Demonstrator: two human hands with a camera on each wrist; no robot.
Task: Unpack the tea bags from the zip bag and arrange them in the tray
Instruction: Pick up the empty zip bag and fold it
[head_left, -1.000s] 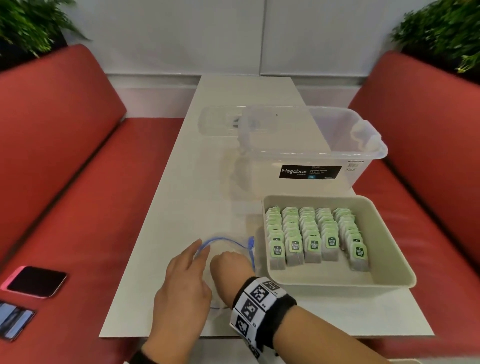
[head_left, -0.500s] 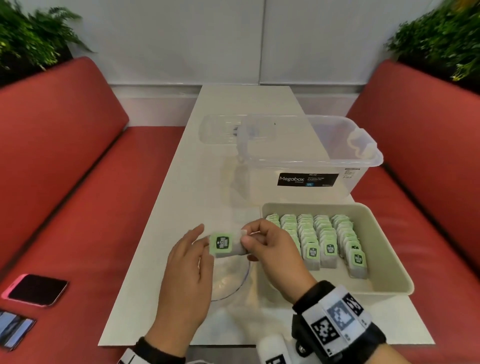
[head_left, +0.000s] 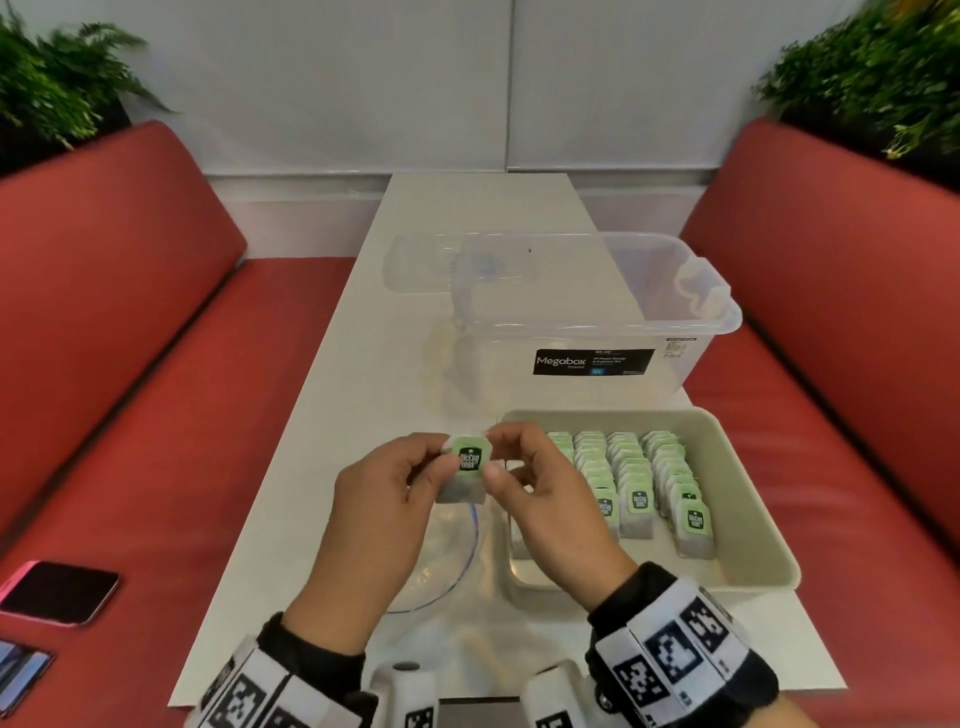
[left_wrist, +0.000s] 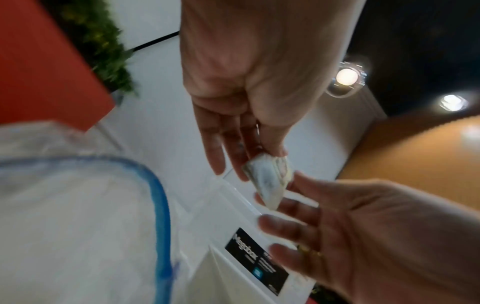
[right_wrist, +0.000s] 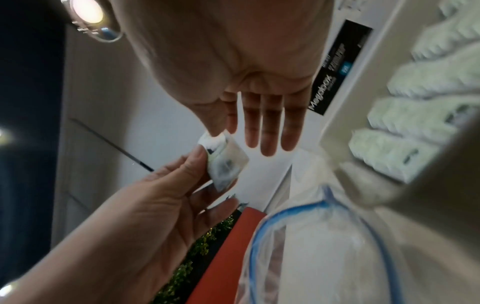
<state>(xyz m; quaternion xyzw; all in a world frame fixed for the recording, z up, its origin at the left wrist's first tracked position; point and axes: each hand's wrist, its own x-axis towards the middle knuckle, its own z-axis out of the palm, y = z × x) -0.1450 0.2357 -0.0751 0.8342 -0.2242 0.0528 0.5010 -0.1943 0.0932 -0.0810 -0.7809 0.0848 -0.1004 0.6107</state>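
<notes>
Tea bag (head_left: 469, 467) pinched between both hands above the white table (head_left: 332, 415), just left of the tray (head_left: 748, 519) and over the zip bag (head_left: 441, 566). Green tag with dark print facing up, pale pouch hanging below it.

Left hand (head_left: 376, 525) gripping the tea bag's left edge, thumb and fingers curled onto it; in the left wrist view, thumb tip pressed on the pouch (left_wrist: 269, 181) with the other fingers stretched alongside. Right hand (head_left: 550, 514) pinching the right edge between thumb and first finger; in the right wrist view, remaining 3 fingers (right_wrist: 270, 127) held straight and apart from the pouch (right_wrist: 224, 162). Both wrists wrapped in black bands with black-and-white square markers.

Zip bag lying flat and clear on the table under the hands, mouth open in a loop, blue seal strip (left_wrist: 161, 205) curving round it. Contents of the zip bag impossible to make out.

Tray beige, shallow, at the table's near right corner, holding rows of upright tea bags (head_left: 639, 478) with green tags toward the viewer; leftmost rows partly hidden behind the right hand, row count unclear. Bare strip of tray floor along the near side and the right side.

Clear plastic box (head_left: 597, 322) with a black "Megabox" label standing just behind the tray, its clear lid (head_left: 431, 260) lying flat behind it on the left.

Red benches (head_left: 130, 364) on either side of the table. 2 phones (head_left: 57, 592) lying on the left bench seat. Green plants (head_left: 872, 67) above the seat backs.
</notes>
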